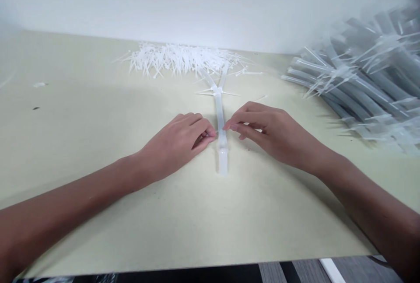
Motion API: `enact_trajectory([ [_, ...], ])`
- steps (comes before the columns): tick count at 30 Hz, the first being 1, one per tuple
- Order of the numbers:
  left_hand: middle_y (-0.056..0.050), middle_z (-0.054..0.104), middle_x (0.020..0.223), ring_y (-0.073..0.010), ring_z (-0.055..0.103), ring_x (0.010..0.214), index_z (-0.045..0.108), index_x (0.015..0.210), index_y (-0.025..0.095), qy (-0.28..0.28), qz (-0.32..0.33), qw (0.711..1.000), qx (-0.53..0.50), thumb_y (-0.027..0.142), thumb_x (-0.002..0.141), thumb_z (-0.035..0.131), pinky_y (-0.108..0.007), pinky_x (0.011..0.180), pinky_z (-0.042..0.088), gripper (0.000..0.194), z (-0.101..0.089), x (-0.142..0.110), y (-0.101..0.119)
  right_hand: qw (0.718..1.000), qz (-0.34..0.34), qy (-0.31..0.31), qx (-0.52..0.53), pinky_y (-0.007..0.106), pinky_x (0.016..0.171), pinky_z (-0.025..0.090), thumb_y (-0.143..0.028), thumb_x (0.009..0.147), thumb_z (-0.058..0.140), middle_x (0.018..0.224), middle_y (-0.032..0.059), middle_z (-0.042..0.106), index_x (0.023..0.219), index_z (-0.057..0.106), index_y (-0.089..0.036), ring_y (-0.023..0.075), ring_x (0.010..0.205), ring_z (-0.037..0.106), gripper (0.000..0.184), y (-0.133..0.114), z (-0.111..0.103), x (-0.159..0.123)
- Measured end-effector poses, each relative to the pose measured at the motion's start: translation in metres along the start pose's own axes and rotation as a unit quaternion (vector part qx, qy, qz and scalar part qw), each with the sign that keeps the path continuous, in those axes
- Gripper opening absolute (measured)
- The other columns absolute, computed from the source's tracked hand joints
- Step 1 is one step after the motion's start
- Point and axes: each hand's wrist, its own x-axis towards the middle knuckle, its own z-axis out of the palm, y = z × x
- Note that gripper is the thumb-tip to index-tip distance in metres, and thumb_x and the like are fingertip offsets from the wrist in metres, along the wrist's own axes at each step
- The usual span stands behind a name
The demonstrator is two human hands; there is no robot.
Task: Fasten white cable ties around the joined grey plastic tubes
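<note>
A translucent, Y-shaped plastic tube [219, 110] lies flat, its two branches pointing away from me. White cable ties [217, 91] encircle it at the fork, their tails sticking out to both sides. Near its lower end is a wider sleeve-like section [223, 160]. My left hand [179, 143] is closed in a pinch just left of the stem, with a thin pale strand, apparently a cable tie, at its fingertips. On the other side, my right hand [267, 127] has thumb and index finger pinched against the stem's edge; anything between them is too small to make out.
A heap of loose white cable ties [179, 57] lies at the back by the wall. Many tied translucent tubes [370, 82] are piled at the right. Small scraps [39, 84] lie at the left of the pale table [164, 226], whose front edge is near me.
</note>
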Motion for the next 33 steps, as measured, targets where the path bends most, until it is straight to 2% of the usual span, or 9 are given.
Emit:
enact_trajectory([
  [3, 0.002, 0.059, 0.085, -0.0105, 0.053, 0.079, 0.055, 0.088, 0.019, -0.008, -0.011, 1.0, -0.011, 0.027, 0.093, 0.043, -0.027, 0.076, 0.04, 0.015, -0.001, 0.001, 0.001, 1.0, 0.018, -0.002, 0.01, 0.026, 0.063, 0.043, -0.03, 0.092, 0.043, 0.084, 0.0012, 0.063, 0.092, 0.067, -0.024, 0.0108, 0.064, 0.058, 0.024, -0.002, -0.001, 0.001],
  [7, 0.001, 0.06, 0.085, -0.0116, 0.053, 0.079, 0.056, 0.089, 0.019, -0.011, -0.015, 1.0, -0.016, 0.027, 0.094, 0.041, -0.028, 0.076, 0.041, 0.018, -0.002, 0.001, 0.003, 0.999, 0.026, -0.003, 0.024, 0.026, 0.063, 0.044, -0.03, 0.091, 0.044, 0.078, 0.0004, 0.064, 0.092, 0.067, -0.023, 0.0128, 0.068, 0.06, 0.024, -0.006, 0.0, 0.001],
  [11, 0.001, 0.06, 0.086, -0.012, 0.053, 0.079, 0.057, 0.09, 0.02, -0.009, -0.01, 1.0, -0.018, 0.027, 0.094, 0.04, -0.027, 0.074, 0.042, 0.019, -0.002, 0.0, 0.003, 0.995, 0.048, -0.007, 0.09, 0.027, 0.068, 0.048, -0.028, 0.087, 0.049, 0.082, 0.0001, 0.067, 0.096, 0.066, -0.023, 0.0134, 0.073, 0.063, 0.019, -0.009, 0.003, 0.0],
  [16, 0.001, 0.06, 0.087, -0.0115, 0.054, 0.079, 0.058, 0.092, 0.02, -0.002, -0.002, 1.0, -0.012, 0.027, 0.094, 0.042, -0.025, 0.073, 0.042, 0.018, -0.003, 0.001, 0.004, 0.987, 0.062, 0.001, 0.148, 0.029, 0.077, 0.05, -0.027, 0.084, 0.054, 0.089, 0.0007, 0.067, 0.106, 0.06, -0.024, 0.0148, 0.081, 0.064, 0.023, -0.013, 0.005, -0.002],
  [19, 0.002, 0.06, 0.085, -0.0109, 0.055, 0.078, 0.058, 0.092, 0.019, 0.007, -0.009, 1.0, -0.01, 0.026, 0.092, 0.045, -0.024, 0.071, 0.042, 0.014, -0.003, 0.0, 0.004, 0.985, 0.049, 0.011, 0.162, 0.029, 0.079, 0.05, -0.03, 0.084, 0.056, 0.092, 0.0013, 0.067, 0.101, 0.059, -0.023, 0.0151, 0.084, 0.063, 0.018, -0.015, 0.004, -0.002],
  [24, 0.002, 0.062, 0.088, -0.011, 0.057, 0.079, 0.055, 0.1, 0.021, 0.011, -0.046, 0.999, -0.027, 0.03, 0.089, 0.051, -0.023, 0.068, 0.043, 0.015, -0.003, -0.001, 0.005, 0.994, 0.022, 0.016, 0.105, 0.027, 0.069, 0.047, -0.03, 0.085, 0.055, 0.089, 0.0012, 0.067, 0.09, 0.06, -0.021, 0.0146, 0.078, 0.062, 0.012, -0.016, 0.002, -0.003],
  [33, 0.001, 0.062, 0.086, -0.0122, 0.057, 0.079, 0.054, 0.094, 0.02, 0.011, -0.036, 0.999, -0.018, 0.03, 0.09, 0.048, -0.026, 0.07, 0.044, 0.012, -0.002, -0.001, 0.005, 0.998, -0.042, -0.001, 0.044, 0.027, 0.065, 0.044, -0.023, 0.088, 0.05, 0.089, 0.0043, 0.061, 0.093, 0.065, -0.021, 0.0135, 0.072, 0.056, 0.017, -0.013, 0.002, -0.003],
])
